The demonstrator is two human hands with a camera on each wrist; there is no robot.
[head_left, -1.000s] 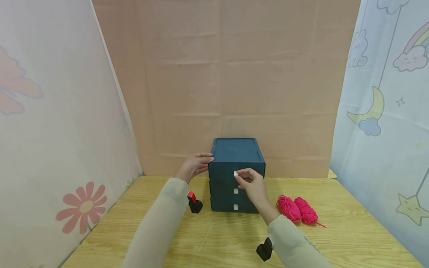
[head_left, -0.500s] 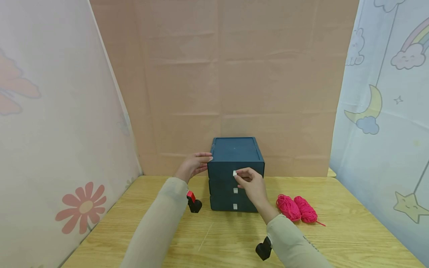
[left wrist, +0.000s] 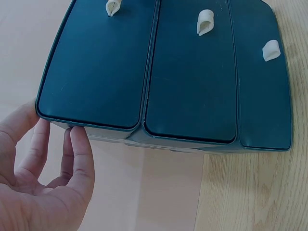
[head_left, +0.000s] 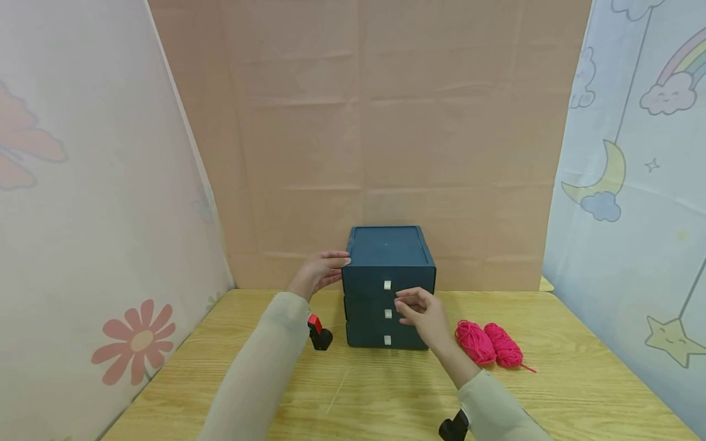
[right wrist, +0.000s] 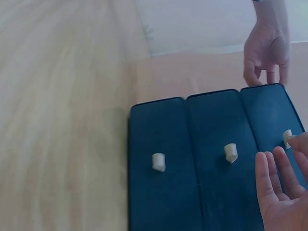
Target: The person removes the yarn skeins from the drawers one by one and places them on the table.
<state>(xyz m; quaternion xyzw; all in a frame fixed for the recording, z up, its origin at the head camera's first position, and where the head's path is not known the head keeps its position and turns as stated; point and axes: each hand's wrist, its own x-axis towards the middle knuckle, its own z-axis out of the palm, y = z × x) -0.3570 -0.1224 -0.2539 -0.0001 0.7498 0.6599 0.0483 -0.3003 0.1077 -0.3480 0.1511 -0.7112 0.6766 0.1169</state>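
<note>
A dark blue three-drawer cabinet (head_left: 391, 246) stands on the table, all its drawers closed. Each drawer front carries a small white pull tab: top (head_left: 387, 285), middle (head_left: 388, 314) and bottom (head_left: 387, 340). My left hand (head_left: 317, 274) steadies the cabinet's upper left edge; in the left wrist view its extended fingertips (left wrist: 81, 137) touch the side near the front corner. Just right of the tabs, my right hand (head_left: 426, 316) hovers before the drawer fronts with fingers loosely bent and nothing in them. The right wrist view shows its fingers (right wrist: 286, 175) spread apart, close to the top tab.
Two bright pink yarn skeins (head_left: 489, 345) lie on the wooden table (head_left: 342, 392), right of the cabinet and beside my right forearm. A brown paper backdrop (head_left: 298, 184) rises behind, with patterned cloth on both sides.
My right hand has let go of the top drawer's tab and moved slightly down and to the right. The left hand keeps its place on the cabinet; the drawers stay closed.
</note>
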